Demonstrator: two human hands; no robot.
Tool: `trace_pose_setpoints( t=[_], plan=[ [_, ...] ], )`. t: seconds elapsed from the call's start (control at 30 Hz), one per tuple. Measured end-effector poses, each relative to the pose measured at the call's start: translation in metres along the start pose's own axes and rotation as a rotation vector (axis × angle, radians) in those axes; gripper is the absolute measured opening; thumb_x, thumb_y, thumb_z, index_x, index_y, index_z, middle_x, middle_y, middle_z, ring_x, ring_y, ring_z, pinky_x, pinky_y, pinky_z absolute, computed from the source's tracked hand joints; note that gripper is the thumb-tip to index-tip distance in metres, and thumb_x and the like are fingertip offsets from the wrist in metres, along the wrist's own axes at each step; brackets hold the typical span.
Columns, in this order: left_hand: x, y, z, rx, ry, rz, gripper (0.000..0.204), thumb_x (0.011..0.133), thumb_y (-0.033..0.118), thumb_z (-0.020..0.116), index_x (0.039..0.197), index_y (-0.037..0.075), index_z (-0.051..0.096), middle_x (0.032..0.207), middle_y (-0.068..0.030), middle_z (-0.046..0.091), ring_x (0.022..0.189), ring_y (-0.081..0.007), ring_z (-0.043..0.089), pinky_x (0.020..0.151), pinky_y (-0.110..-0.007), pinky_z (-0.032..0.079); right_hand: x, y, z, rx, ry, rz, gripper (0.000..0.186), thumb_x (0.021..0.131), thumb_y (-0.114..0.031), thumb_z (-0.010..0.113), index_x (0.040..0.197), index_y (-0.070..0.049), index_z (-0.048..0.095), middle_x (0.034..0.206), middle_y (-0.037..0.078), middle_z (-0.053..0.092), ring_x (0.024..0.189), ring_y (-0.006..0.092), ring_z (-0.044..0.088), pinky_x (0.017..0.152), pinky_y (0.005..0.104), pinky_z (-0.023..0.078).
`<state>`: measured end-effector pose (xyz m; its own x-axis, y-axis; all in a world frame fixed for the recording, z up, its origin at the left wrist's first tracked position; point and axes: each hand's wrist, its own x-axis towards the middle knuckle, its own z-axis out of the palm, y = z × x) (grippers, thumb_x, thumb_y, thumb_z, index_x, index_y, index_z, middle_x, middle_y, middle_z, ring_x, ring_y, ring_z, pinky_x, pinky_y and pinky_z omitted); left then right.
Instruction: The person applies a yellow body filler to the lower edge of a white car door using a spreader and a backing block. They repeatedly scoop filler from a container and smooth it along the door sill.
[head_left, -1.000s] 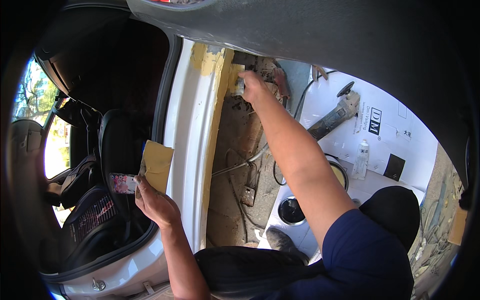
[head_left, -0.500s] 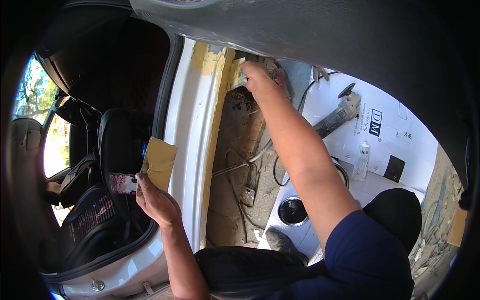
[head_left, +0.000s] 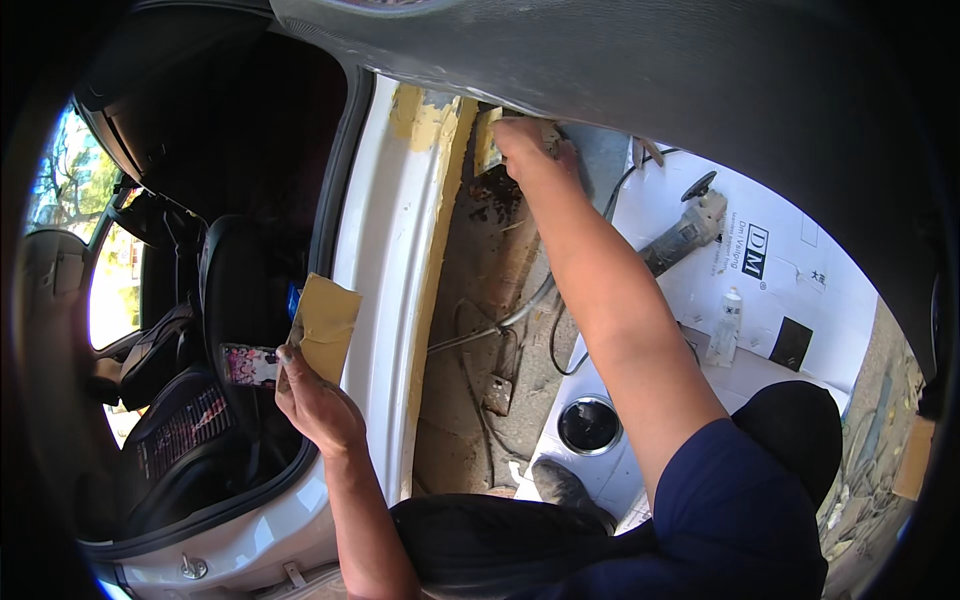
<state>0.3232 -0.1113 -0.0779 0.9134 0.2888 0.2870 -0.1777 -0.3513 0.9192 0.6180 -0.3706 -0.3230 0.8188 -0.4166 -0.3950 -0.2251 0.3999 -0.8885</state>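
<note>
My left hand [head_left: 322,408] grips a flat board [head_left: 328,325] coated with yellow putty, thumb on its near edge. A colourful patterned rectangle [head_left: 250,365] shows just left of that hand; whether it belongs to the board I cannot tell. Farther off, my right hand [head_left: 532,148] is closed around a putty spreader [head_left: 487,140] with yellow putty on its blade. The blade is just right of the far end of the white car sill [head_left: 385,230]. Yellow putty [head_left: 420,120] covers the sill's far end and runs down its right edge.
Above hangs a dark car door panel [head_left: 640,60]. An angle grinder [head_left: 685,235] and a white tube [head_left: 726,325] lie on white cardboard [head_left: 850,290]. An open can [head_left: 590,425] stands by my shoe [head_left: 565,490]. Cables [head_left: 470,370] lie on the ground; a seat [head_left: 240,300] is inside.
My right hand has moved slightly right with the spreader, whose blade is now farther from the sill edge. The left hand and board are nearly still.
</note>
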Motion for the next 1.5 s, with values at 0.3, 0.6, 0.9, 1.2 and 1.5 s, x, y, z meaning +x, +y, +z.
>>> trace_pose_setpoints(
  t=[0.3,0.6,0.9,1.2,1.5],
  plan=[
    [-0.001,0.004,0.004,0.037,0.004,0.015,0.053,0.120,0.036,0.047,0.128,-0.012,0.069,0.118,-0.0154,0.077,0.107,-0.0184,0.072,0.098,-0.034,0.052,0.017,-0.018,0.032,-0.190,-0.018,-0.212,0.039,0.105,-0.022,0.068,0.136,0.002,0.069,0.131,0.015,0.072,0.120,0.0230,0.069,0.091,0.0428,0.063],
    [0.002,0.003,0.008,0.054,-0.015,0.038,0.055,0.119,0.038,0.048,0.126,-0.011,0.071,0.116,-0.0145,0.078,0.106,-0.0187,0.071,0.096,-0.033,0.053,-0.010,-0.020,-0.045,0.217,-0.004,-0.012,0.045,0.106,-0.021,0.068,0.148,-0.007,0.063,0.156,0.012,0.057,0.136,0.0258,0.058,0.110,0.0465,0.051],
    [-0.001,0.006,0.005,0.058,-0.024,0.038,0.056,0.119,0.039,0.048,0.127,-0.012,0.070,0.118,-0.0153,0.077,0.108,-0.0196,0.072,0.099,-0.034,0.053,-0.006,0.018,-0.026,0.383,-0.031,0.275,0.021,0.100,-0.014,0.067,0.121,-0.010,0.070,0.102,0.004,0.063,0.093,0.0186,0.057,0.078,0.0395,0.049],
    [-0.001,0.005,0.002,0.054,-0.031,0.030,0.055,0.118,0.039,0.050,0.127,-0.011,0.070,0.116,-0.0148,0.077,0.106,-0.0180,0.071,0.097,-0.034,0.053,-0.018,0.018,-0.009,0.542,-0.239,0.217,0.029,0.100,-0.001,0.062,0.127,-0.010,0.068,0.132,0.007,0.064,0.122,0.0245,0.059,0.103,0.0484,0.051],
    [-0.003,0.008,0.001,0.067,-0.052,0.056,0.056,0.119,0.039,0.047,0.129,-0.011,0.070,0.116,-0.0153,0.077,0.107,-0.0188,0.071,0.098,-0.033,0.052,-0.064,0.030,-0.004,0.476,-0.292,0.143,0.033,0.098,0.003,0.061,0.130,-0.007,0.066,0.126,0.007,0.067,0.115,0.0234,0.063,0.098,0.0444,0.053]
  ],
)
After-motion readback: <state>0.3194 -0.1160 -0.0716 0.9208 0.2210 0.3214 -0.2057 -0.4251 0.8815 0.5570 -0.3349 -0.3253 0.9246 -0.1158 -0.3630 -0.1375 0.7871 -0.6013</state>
